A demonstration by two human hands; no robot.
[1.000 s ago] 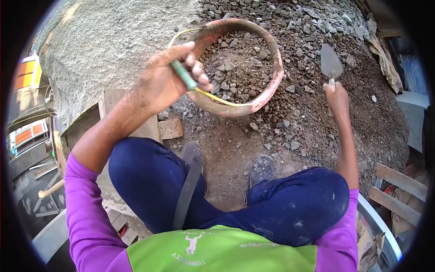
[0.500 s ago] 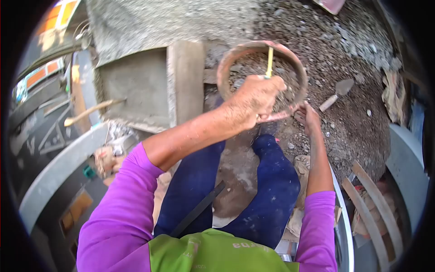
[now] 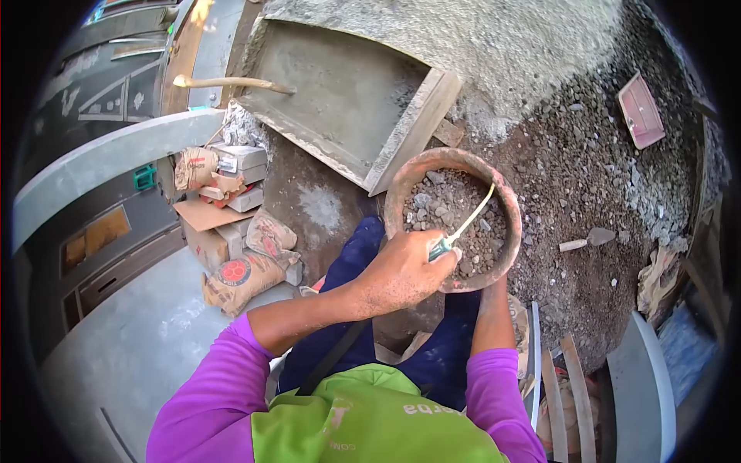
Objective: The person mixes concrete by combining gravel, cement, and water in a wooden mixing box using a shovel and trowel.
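Note:
My left hand (image 3: 409,270) is closed around the green grip on the pale yellow handle (image 3: 472,216) of a round, reddish, dusty bucket (image 3: 505,266). Grey stones and gravel (image 3: 451,204) lie inside the bucket, which is in front of my legs. My right forearm (image 3: 495,320) reaches up to the bucket's near side. The bucket hides my right hand, so its fingers do not show. Just up and left of the bucket is a wooden mixing box (image 3: 413,131) with smooth grey wet mortar (image 3: 340,85) in it.
A wooden tool handle (image 3: 231,82) sticks out of the mortar. On the gravel heap (image 3: 556,177) at right lie a trowel (image 3: 594,237) and a pink tray (image 3: 641,112). Paper bags (image 3: 241,279) and boxes are at left. Wooden strips (image 3: 579,393) stand at lower right.
The view has swung, and the bucket now appears lower and nearer my body. My left hand still grips its handle. My right hand, seen at the rim before, is now hidden behind the bucket.

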